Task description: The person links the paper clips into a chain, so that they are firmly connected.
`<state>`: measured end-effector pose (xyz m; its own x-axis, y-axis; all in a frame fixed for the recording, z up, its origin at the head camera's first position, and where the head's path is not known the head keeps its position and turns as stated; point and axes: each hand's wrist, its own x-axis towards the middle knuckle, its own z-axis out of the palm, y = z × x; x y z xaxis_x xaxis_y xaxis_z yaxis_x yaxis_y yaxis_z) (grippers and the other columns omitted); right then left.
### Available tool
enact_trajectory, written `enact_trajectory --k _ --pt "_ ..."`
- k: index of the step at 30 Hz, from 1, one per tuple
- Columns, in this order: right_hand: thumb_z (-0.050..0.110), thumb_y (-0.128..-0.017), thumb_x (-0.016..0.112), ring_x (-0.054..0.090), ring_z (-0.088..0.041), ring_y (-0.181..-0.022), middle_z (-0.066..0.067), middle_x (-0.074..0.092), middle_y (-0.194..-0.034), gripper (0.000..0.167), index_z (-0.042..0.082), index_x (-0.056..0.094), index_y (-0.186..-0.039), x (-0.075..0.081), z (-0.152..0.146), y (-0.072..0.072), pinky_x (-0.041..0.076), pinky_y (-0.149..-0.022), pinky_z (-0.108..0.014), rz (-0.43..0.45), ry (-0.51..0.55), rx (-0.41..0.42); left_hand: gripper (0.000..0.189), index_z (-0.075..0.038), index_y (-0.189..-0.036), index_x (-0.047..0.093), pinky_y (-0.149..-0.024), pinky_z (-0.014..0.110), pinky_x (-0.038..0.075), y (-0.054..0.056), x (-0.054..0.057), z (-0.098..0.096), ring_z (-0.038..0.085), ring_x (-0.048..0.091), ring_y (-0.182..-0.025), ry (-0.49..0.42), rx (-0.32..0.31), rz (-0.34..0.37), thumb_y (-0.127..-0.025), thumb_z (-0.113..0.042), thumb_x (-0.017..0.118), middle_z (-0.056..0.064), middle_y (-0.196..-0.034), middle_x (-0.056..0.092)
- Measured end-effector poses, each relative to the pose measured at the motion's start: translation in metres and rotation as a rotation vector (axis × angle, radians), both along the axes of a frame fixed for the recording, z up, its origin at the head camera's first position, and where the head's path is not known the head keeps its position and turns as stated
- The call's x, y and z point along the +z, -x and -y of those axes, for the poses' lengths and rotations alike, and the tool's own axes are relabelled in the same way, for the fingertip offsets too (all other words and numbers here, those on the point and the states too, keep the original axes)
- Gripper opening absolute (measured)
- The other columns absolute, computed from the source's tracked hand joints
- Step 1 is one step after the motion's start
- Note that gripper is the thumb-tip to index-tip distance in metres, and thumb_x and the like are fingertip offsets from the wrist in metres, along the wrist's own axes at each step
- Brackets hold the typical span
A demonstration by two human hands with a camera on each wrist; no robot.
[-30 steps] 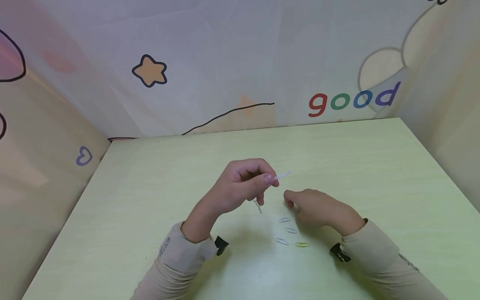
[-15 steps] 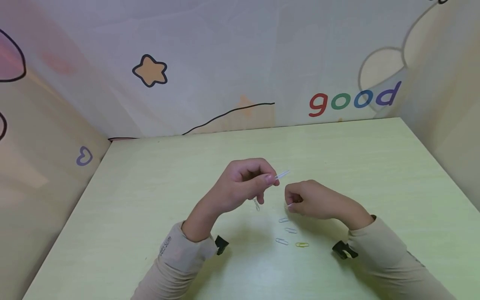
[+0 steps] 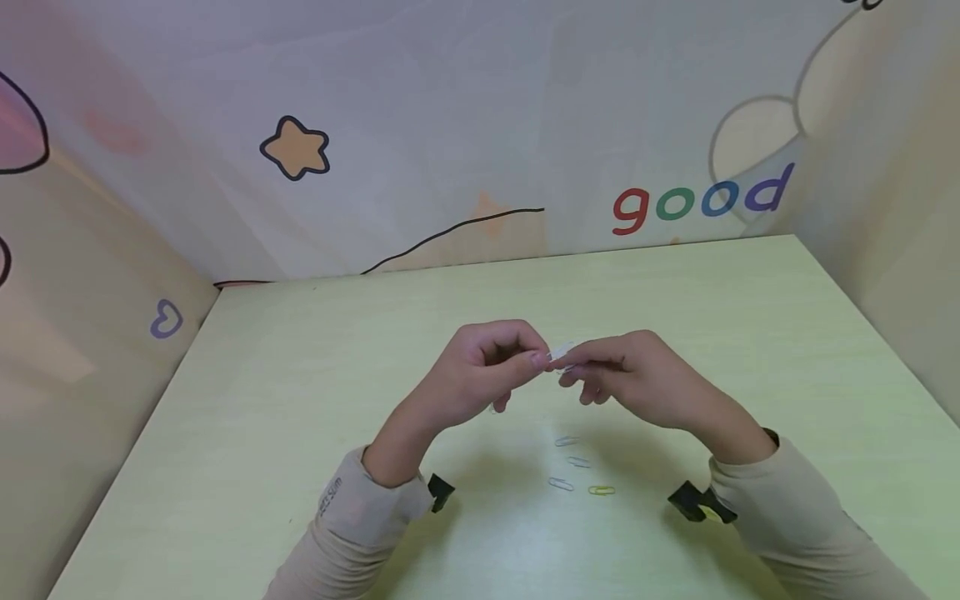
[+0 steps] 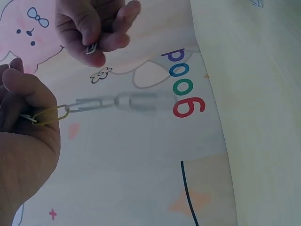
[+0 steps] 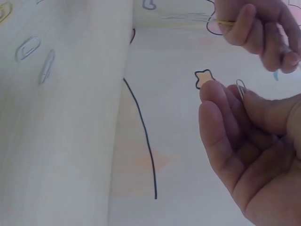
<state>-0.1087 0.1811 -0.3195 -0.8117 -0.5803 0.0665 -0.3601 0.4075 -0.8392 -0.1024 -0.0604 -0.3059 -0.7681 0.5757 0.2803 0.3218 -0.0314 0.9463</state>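
Over the middle of the table, my left hand (image 3: pixel 483 375) pinches a pale paper clip (image 3: pixel 561 350) between thumb and index finger. From this hand hangs a chain of paper clips; the left wrist view shows its yellow paper clip (image 4: pixel 51 114) joined to silver ones, the far end blurred. My right hand (image 3: pixel 660 383) pinches a single silver paper clip (image 5: pixel 240 87) between thumb and index finger, one loop sticking out. In the head view the fingertips of both hands meet, partly hiding the clips there.
On the pale green table (image 3: pixel 322 400), below the hands, lie several loose paper clips: silver ones (image 3: pixel 560 483) and a yellow one (image 3: pixel 602 491). A printed backdrop (image 3: pixel 420 150) stands behind the table and along its sides. Black clip-like pieces (image 3: pixel 441 492) sit at both cuffs.
My right hand has risen from near the table and moved up to the left hand's fingertips with a silver paper clip. My left hand has stayed nearly still.
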Motion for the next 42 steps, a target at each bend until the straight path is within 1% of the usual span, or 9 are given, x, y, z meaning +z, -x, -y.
enact_trajectory --k 2,5,9,12,19,24,27,31,42 --pt "-0.002 -0.098 0.061 0.069 -0.015 -0.073 -0.002 0.075 -0.098 0.022 0.003 0.073 -0.115 0.004 0.001 -0.002 0.058 -0.070 -0.033 -0.028 0.027 -0.019 0.014 -0.003 -0.093 0.068 -0.046 0.029 0.041 0.000 -0.001 0.000 0.018 0.041 -0.054 0.017 0.023 0.001 -0.097 -0.014 0.061 0.005 -0.070 0.050" --pt "0.002 -0.098 0.065 0.069 -0.015 -0.073 -0.001 0.074 -0.094 0.015 0.006 0.074 -0.109 0.009 0.003 -0.007 0.059 -0.068 -0.034 -0.055 0.055 -0.063 0.013 -0.006 -0.092 0.069 -0.047 0.031 0.041 0.000 -0.003 0.000 0.018 0.041 -0.055 0.046 0.050 -0.003 -0.097 -0.016 0.062 0.003 -0.068 0.050" --pt "0.013 -0.096 0.071 0.069 -0.019 -0.073 0.000 0.071 -0.083 0.003 0.011 0.071 -0.098 0.017 0.005 -0.014 0.058 -0.069 -0.036 -0.029 0.104 -0.122 0.014 -0.008 -0.090 0.069 -0.048 0.031 0.044 0.000 -0.002 -0.001 0.018 0.043 -0.057 0.072 0.067 -0.012 -0.097 -0.018 0.062 0.002 -0.065 0.047" --pt "0.015 -0.094 0.074 0.069 -0.024 -0.072 -0.003 0.070 -0.079 0.008 0.010 0.068 -0.095 0.022 0.004 -0.017 0.058 -0.068 -0.037 -0.011 0.165 -0.150 0.014 -0.008 -0.089 0.068 -0.049 0.030 0.044 -0.001 -0.002 -0.001 0.018 0.043 -0.057 0.082 0.073 -0.017 -0.097 -0.018 0.063 0.002 -0.064 0.045" --pt "0.004 -0.095 0.070 0.069 -0.026 -0.069 -0.008 0.070 -0.084 0.004 0.004 0.067 -0.097 0.025 0.002 -0.021 0.059 -0.067 -0.034 -0.065 0.305 -0.173 0.013 -0.010 -0.087 0.067 -0.050 0.029 0.040 0.000 -0.002 -0.001 0.018 0.040 -0.055 0.117 0.089 -0.011 -0.097 -0.017 0.062 0.001 -0.064 0.046" --pt "0.000 -0.095 0.068 0.069 -0.025 -0.069 -0.010 0.069 -0.088 0.005 0.002 0.066 -0.099 0.026 0.003 -0.022 0.059 -0.067 -0.033 -0.088 0.365 -0.188 0.014 -0.011 -0.086 0.067 -0.050 0.030 0.044 0.000 -0.003 -0.001 0.018 0.044 -0.058 0.142 0.098 -0.007 -0.097 -0.018 0.062 0.001 -0.066 0.048" --pt "-0.001 -0.095 0.068 0.069 -0.025 -0.070 -0.010 0.068 -0.090 0.006 0.002 0.066 -0.100 0.026 0.004 -0.023 0.059 -0.067 -0.033 -0.082 0.375 -0.192 0.014 -0.012 -0.085 0.066 -0.050 0.029 0.043 0.000 -0.004 -0.001 0.017 0.043 -0.057 0.151 0.097 -0.002 -0.096 -0.017 0.061 0.001 -0.065 0.047" --pt "-0.001 -0.095 0.068 0.069 -0.025 -0.071 -0.009 0.068 -0.091 0.007 0.003 0.067 -0.101 0.025 0.007 -0.026 0.059 -0.067 -0.033 -0.097 0.374 -0.200 0.015 -0.011 -0.083 0.065 -0.048 0.028 0.036 0.000 -0.004 -0.002 0.016 0.039 -0.054 0.154 0.083 0.000 -0.096 -0.015 0.061 -0.001 -0.062 0.044" --pt "-0.005 -0.094 0.067 0.069 -0.014 -0.067 0.004 0.066 -0.087 0.013 0.007 0.065 -0.100 0.015 0.021 -0.031 0.056 -0.062 -0.027 -0.314 0.273 -0.205 0.015 -0.010 -0.082 0.064 -0.048 0.027 0.037 -0.003 -0.006 -0.006 0.015 0.040 -0.054 0.155 0.047 -0.018 -0.096 -0.012 0.059 -0.002 -0.062 0.042"
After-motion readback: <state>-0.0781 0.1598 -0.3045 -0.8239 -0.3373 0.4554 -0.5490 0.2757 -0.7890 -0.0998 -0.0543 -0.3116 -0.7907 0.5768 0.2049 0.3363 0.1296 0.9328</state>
